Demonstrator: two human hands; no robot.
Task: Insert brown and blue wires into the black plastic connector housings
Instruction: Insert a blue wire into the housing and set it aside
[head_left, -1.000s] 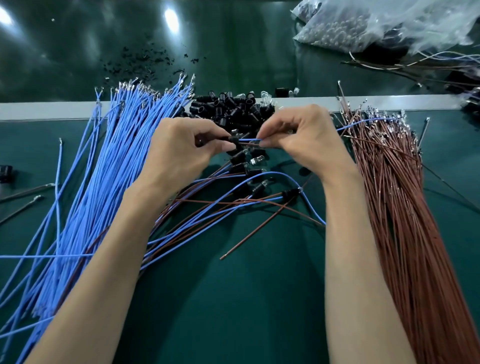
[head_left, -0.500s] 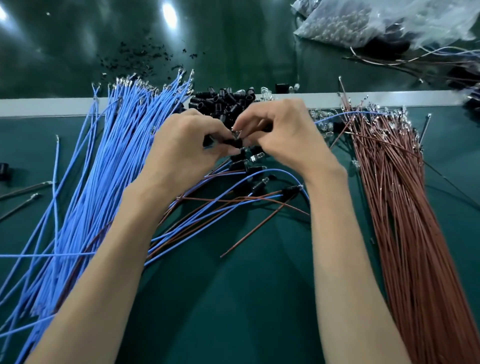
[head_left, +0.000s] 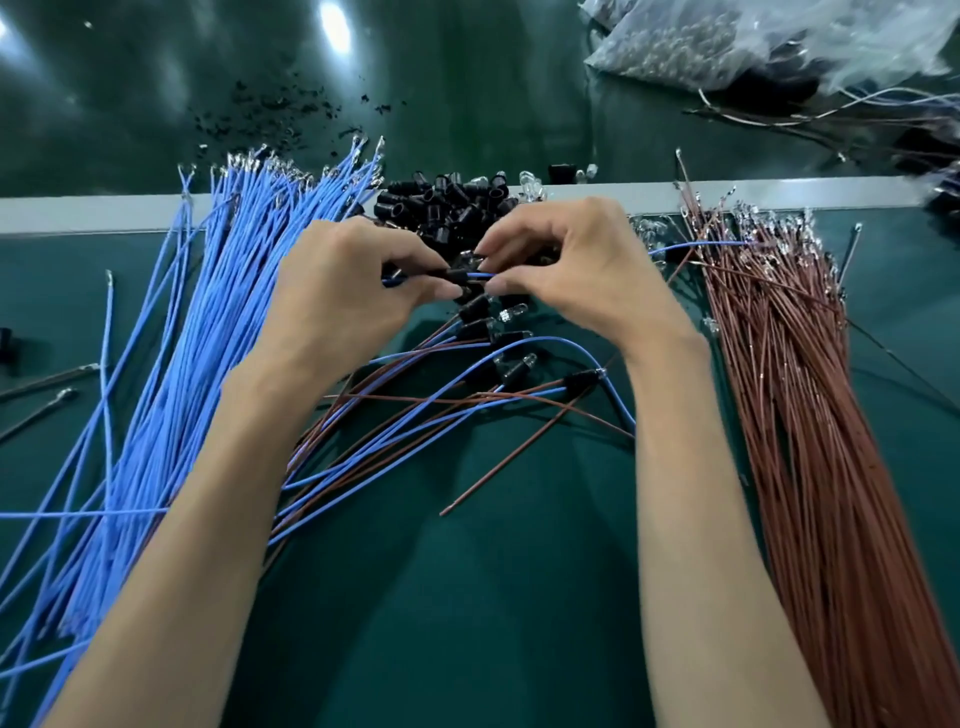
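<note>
A black housing is held above the middle of the green table, pinched between the curled thumb and forefinger of the left hand. A blue wire shows at its right end. The right hand pinches this wire just beside the housing, with its other fingers curled, and the wire trails toward the right edge. Just beyond the hands, a pile of loose housings lies against a grey strip. Under the wrists lie finished leads, blue and brown. A bundle of blue wires fans along the left side and a bundle of brown wires along the right. A clear plastic bag sits at the far right corner.
</note>
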